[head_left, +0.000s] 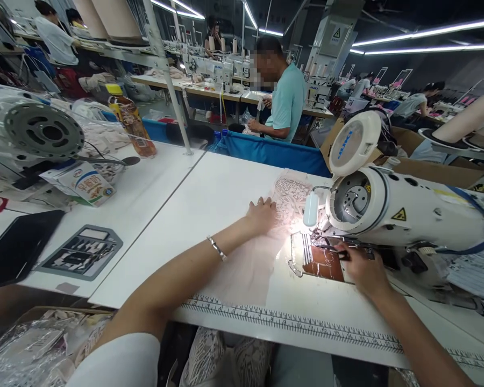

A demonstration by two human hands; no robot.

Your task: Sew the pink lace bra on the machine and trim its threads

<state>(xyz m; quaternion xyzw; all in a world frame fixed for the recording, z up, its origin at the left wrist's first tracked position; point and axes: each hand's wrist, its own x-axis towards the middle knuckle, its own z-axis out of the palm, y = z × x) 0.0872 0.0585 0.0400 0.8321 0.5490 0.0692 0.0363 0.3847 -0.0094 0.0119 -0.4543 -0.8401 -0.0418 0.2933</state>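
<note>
Rows of sewing stations hum behind; on the white bench's far edge the left hand (pixel 262 214) presses pale pink lace fabric (pixel 266 242) flat, open-palmed, while the right hand (pixel 361 269) pinches it by the white sewing machine's (pixel 407 212) needle, best fed slowly.

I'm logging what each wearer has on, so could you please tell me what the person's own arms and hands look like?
Both hands are bare, with no gloves. The left hand has a thin silver bracelet at the wrist, and a white short sleeve covers the upper arm. The right hand and forearm show nothing worn.
</note>
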